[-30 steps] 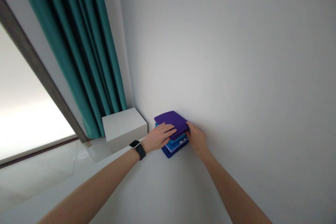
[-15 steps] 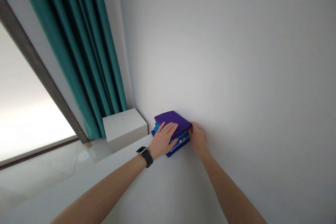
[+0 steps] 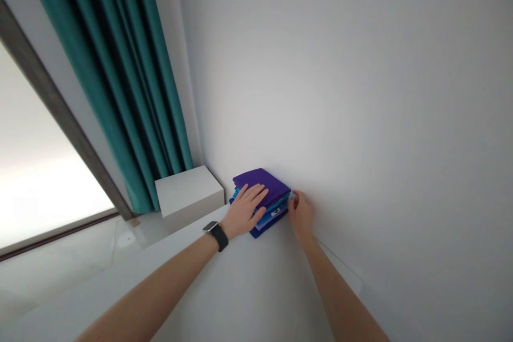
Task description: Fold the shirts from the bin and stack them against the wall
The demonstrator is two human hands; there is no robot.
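Note:
A stack of folded purple and blue cloth rests on a white surface against the wall. Its top is plain purple. Blue layers, one with a white mark, show along the near side, and a darker layer lies at the bottom. My left hand, with a black-banded watch at the wrist, lies on the top and near edge of the stack, fingers stretched out. At the right corner of the stack is my right hand, with fingers curled and tips close together. Whatever is between those fingertips is too small to make out.
The white surface runs toward me along the wall. Beyond its left end stands a white box-shaped unit. A teal curtain hangs beside a bright window on the left, above a pale shiny floor.
My right hand has shifted slightly off the purple top layer's corner, its fingers curling more. My left hand stays flat on the stack. The view has moved a little.

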